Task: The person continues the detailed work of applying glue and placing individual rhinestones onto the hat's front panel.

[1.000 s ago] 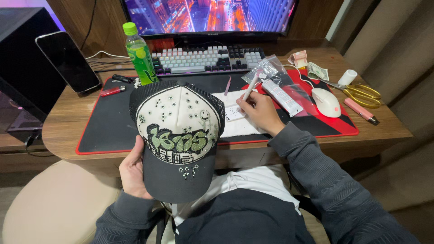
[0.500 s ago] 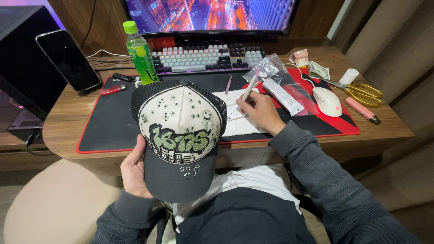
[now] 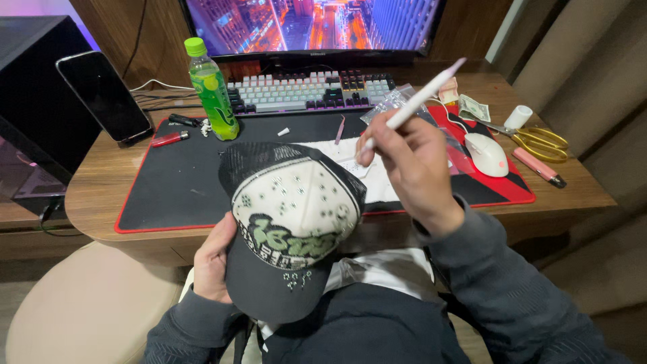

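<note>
Step in hand, as I judge it: studding the cap's front panel. Cap sits over your lap, your left hand clasped on its brim. Your right hand pinches the white pen tool above the crown. Next: steady tip placement on a bare spot.

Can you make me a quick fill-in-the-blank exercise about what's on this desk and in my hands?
1. The left hand holds a ____ studded with small gems.
2. The right hand holds a white pen-like tool above the ____ desk mat.
3. The green bottle stands left of the ____.
4. Yellow-handled ____ lie beside the mouse.

Missing words: cap; black; keyboard; scissors
</note>
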